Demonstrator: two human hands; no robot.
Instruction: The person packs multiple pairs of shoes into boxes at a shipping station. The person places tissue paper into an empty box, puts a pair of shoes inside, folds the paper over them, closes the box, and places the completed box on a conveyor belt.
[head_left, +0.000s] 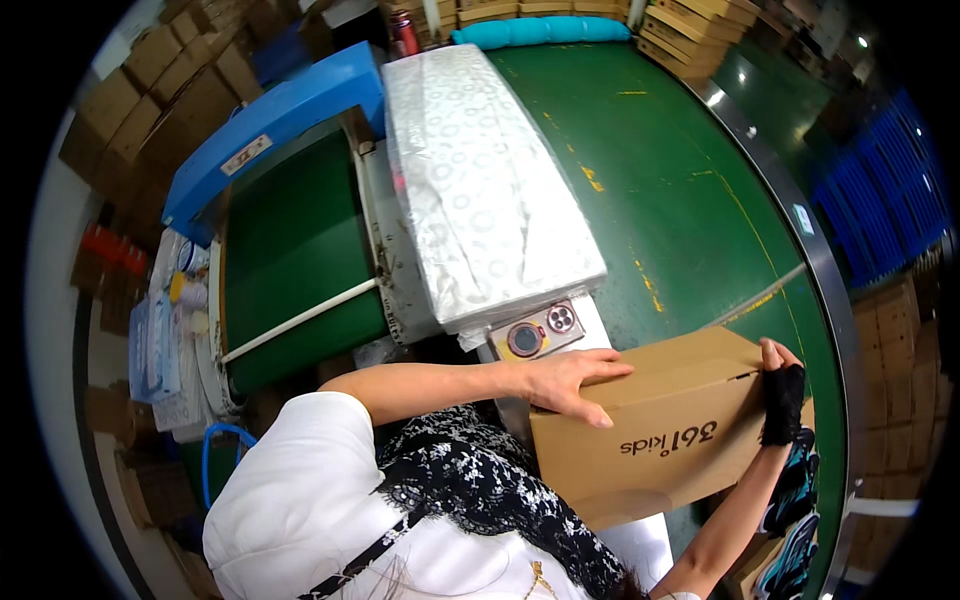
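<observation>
A brown cardboard shoebox (pixel 655 430) with dark print on its side is tilted in front of my body, its lid side closed. My bare left hand (pixel 575 385) lies on the box's left end, fingers stretched along the top edge and thumb apart on the printed side. At the far right corner, my right hand (pixel 783 395) in a black fingerless glove is closed around the box edge. Just beyond my left hand lies a phone (pixel 537 332) with a round ring on its back, on a white surface. What is inside the box is hidden.
A plastic-wrapped white padded block (pixel 490 180) stretches away ahead. Left of it stands a blue-framed machine (pixel 275 140) with a green belt. Green surface (pixel 660 200) with a metal rim (pixel 790 190) runs along the right. Dark shoes with teal (pixel 795 510) lie by my right forearm.
</observation>
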